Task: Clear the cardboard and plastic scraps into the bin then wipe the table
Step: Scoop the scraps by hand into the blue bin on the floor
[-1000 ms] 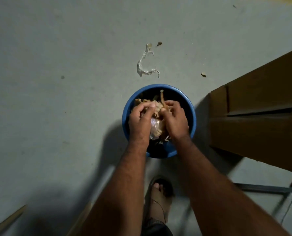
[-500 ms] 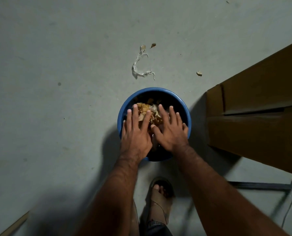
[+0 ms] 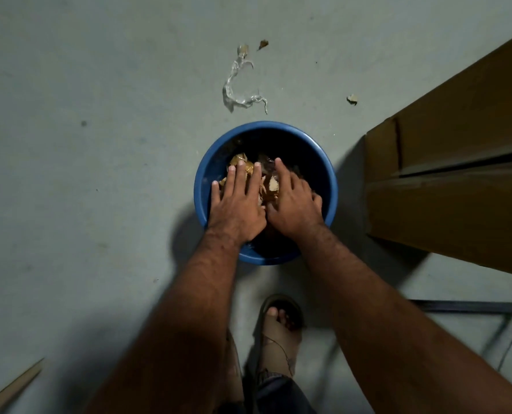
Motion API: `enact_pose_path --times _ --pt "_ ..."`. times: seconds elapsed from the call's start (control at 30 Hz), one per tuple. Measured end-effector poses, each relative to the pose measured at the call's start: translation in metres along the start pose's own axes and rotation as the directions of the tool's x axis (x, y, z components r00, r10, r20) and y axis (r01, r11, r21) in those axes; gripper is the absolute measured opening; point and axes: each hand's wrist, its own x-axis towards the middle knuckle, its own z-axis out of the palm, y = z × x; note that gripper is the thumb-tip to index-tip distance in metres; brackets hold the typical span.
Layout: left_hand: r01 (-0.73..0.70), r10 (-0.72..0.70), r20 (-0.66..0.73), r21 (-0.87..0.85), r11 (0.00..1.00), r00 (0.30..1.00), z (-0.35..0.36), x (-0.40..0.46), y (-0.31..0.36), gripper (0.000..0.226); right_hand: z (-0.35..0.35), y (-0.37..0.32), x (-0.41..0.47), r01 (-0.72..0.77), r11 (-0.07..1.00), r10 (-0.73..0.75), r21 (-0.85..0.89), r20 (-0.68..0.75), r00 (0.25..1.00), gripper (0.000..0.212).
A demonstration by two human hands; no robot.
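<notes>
A round blue bin (image 3: 207,174) stands on the grey floor right below me. Brown cardboard and clear plastic scraps (image 3: 242,162) lie inside it. My left hand (image 3: 236,201) lies flat with straight fingers on top of the scraps. My right hand (image 3: 293,201) is beside it over the bin, fingers spread and pointing down onto the pile; its fingertips are partly hidden. Neither hand grips anything. A twisted strip of clear plastic (image 3: 233,88) lies on the floor just beyond the bin, with small cardboard bits (image 3: 352,99) near it.
A large brown cardboard box (image 3: 457,162) stands to the right of the bin. My sandalled foot (image 3: 281,330) is just below the bin. A metal bar (image 3: 469,306) and a thin cable lie at the lower right. A wooden strip (image 3: 12,386) shows at the lower left.
One second ago both hands gripped a bundle of scraps over the bin. They let it go, opened flat and now press down on the pile inside.
</notes>
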Motion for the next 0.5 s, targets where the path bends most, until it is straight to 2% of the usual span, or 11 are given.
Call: enact_pose_path --times 0.17,0.37,0.5 --pt "0.002 -0.059 -0.213 -0.256 0.967 0.975 -0.057 -0.05 0.017 0.078 -0.047 -0.018 -0.044 0.036 0.953 0.024 0.302 -0.192 0.981 0.087" --pt "-0.029 -0.115 -0.306 -0.432 0.902 0.945 -0.141 -0.148 0.049 0.061 -0.113 -0.059 -0.159 0.049 0.813 0.154 0.58 -0.296 0.943 0.062" --pt "-0.209 -0.01 -0.395 -0.507 0.836 0.919 -0.215 -0.238 0.105 0.062 -0.166 -0.088 -0.272 0.092 0.743 0.212 0.662 -0.364 0.907 0.058"
